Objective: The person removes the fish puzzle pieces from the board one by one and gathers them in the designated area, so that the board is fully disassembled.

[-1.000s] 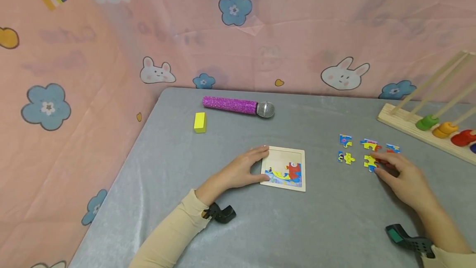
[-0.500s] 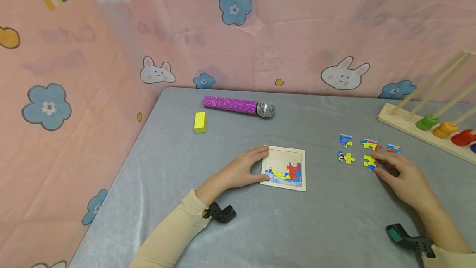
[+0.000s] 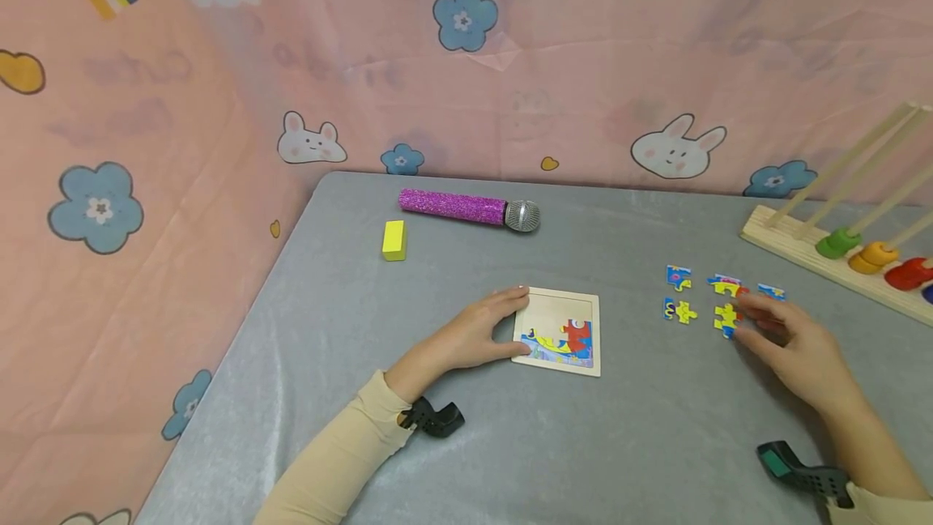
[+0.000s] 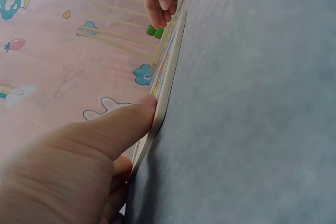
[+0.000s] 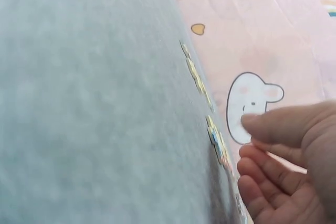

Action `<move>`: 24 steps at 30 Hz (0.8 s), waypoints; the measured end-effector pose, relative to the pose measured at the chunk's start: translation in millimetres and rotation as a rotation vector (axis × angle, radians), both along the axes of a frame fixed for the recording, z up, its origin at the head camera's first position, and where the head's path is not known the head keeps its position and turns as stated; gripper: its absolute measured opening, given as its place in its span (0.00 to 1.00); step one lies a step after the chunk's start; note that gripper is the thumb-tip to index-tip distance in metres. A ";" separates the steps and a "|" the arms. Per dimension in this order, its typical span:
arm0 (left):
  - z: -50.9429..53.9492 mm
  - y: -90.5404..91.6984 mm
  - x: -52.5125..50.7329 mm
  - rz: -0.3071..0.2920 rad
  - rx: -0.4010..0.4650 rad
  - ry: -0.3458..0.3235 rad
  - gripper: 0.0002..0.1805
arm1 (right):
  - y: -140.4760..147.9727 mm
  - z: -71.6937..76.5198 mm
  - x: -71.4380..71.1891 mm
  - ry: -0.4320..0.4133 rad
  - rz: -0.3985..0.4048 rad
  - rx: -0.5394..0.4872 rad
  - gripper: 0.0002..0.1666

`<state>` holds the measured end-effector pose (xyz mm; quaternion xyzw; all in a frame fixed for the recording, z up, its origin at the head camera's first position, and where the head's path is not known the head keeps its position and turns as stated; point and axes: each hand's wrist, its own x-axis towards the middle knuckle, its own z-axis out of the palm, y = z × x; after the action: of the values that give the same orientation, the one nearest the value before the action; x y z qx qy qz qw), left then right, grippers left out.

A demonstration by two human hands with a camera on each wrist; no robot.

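Observation:
A square wooden puzzle board [image 3: 557,304] lies on the grey cloth, with colourful pieces filling its lower part. My left hand [image 3: 477,332] grips its left side: the thumb is on the near rim, the fingers at the far left corner. In the left wrist view the thumb [image 4: 131,121] presses the board's edge. Loose puzzle pieces lie to the right, among them a yellow-and-blue piece [image 3: 725,320] beside the fingertips of my right hand [image 3: 798,351]. That hand hovers low with relaxed fingers, and the right wrist view shows nothing held. It partly covers another piece [image 3: 771,291].
A purple glitter microphone [image 3: 455,207] and a yellow block [image 3: 394,241] lie toward the back left. At the right stands a wooden peg rack [image 3: 794,243] with coloured rings. A pink patterned cloth [image 3: 554,63] hangs behind the table.
The right hand's fingertips have drawn slightly away from the yellow-and-blue piece, which stays on the cloth. The left hand and the board keep their places.

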<state>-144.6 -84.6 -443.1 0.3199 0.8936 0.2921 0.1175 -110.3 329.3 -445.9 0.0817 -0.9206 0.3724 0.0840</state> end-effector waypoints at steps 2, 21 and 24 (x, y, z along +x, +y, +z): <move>-0.4 0.1 0.3 0.003 0.000 -0.002 0.40 | -3.2 4.2 0.8 -0.010 0.011 -0.009 0.26; -1.7 0.8 -0.3 0.005 -0.002 0.000 0.40 | -72.3 22.9 5.9 -0.011 0.278 -0.116 0.27; -2.2 0.5 -0.3 0.009 -0.003 -0.009 0.41 | -85.7 24.8 3.7 -0.033 0.318 -0.091 0.26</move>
<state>-144.9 -84.1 -445.3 0.3143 0.8950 0.2927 0.1205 -106.6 243.6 -421.1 0.2164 -0.8796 0.4235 0.0127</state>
